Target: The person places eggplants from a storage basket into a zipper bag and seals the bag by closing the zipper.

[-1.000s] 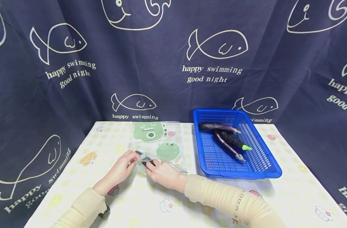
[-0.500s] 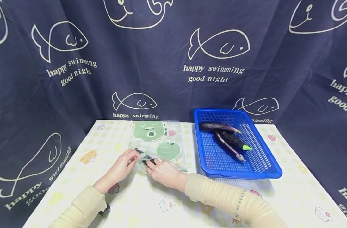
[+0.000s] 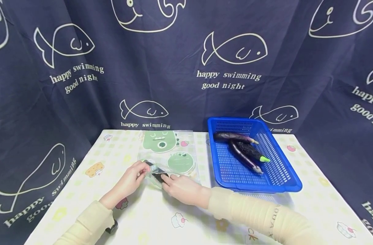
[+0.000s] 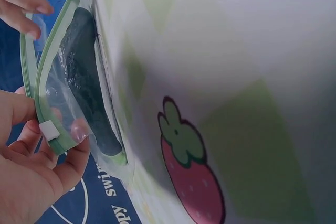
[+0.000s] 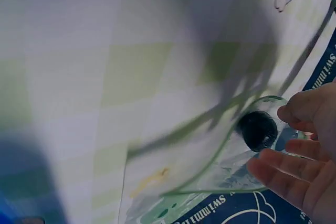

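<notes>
A clear zip bag (image 3: 180, 161) with green cartoon prints lies on the table, its mouth toward me. Inside it is a long dark eggplant (image 4: 92, 87) with a green end, its blunt end (image 5: 259, 131) facing the opening. My left hand (image 3: 134, 175) pinches the bag's green zip edge at the left corner, close by the white slider (image 4: 49, 129). At the mouth, my right hand (image 3: 181, 189) has its fingers loosely bent and spread. In the right wrist view its fingertips (image 5: 257, 169) overlap the bag's opening with nothing gripped between them.
To the right stands a blue perforated basket (image 3: 259, 188) holding a purple eggplant (image 3: 235, 137), a second eggplant (image 3: 244, 156) and a dark wrinkled vegetable with a bright green tip (image 3: 253, 152). A navy curtain (image 3: 186, 92) hangs behind the patterned tablecloth (image 3: 149, 217).
My right hand has drawn back to the right from the eggplant and the bag's mouth, uncovering more of the eggplant. The left hand keeps its hold on the corner.
</notes>
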A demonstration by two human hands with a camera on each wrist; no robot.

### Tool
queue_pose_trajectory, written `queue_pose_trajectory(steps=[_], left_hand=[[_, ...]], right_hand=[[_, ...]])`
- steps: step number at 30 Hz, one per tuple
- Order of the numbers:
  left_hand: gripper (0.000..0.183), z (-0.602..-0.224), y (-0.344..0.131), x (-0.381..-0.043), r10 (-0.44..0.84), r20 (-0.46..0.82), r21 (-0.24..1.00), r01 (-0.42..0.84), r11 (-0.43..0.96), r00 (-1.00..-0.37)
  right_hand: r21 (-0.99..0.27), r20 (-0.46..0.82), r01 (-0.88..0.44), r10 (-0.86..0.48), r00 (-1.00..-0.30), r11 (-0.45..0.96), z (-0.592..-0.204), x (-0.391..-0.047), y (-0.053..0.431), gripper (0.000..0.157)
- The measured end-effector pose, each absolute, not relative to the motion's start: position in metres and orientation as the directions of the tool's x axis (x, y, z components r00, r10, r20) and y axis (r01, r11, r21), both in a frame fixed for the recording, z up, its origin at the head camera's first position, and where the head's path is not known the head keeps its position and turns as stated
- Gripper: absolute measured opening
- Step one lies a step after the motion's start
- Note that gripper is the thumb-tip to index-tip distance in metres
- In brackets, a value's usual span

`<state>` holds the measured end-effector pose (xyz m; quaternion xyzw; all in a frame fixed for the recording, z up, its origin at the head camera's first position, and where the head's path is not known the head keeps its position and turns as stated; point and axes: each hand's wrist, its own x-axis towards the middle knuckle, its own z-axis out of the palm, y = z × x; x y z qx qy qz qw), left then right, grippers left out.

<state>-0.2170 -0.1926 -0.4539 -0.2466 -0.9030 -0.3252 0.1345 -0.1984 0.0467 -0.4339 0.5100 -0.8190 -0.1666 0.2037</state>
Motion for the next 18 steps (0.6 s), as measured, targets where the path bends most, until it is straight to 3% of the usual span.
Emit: queue_pose_trajectory(steps=[9,18], left_hand=[[0.024,-0.455,-0.190,-0.219,0.361,0.447,0.506,0.564,0.652,-0.818],[0.023,-0.452,-0.191,-0.217,0.358,0.399,0.517,0.530,0.672,-0.844]], right_hand=[[0.439,0.102,-0.818,-0.925,-0.366,0.372,-0.418,-0.194,0.062,0.019],[0.459,0.104,-0.825,-0.942,-0.320,0.331,-0.394,-0.194,0.081,0.015]])
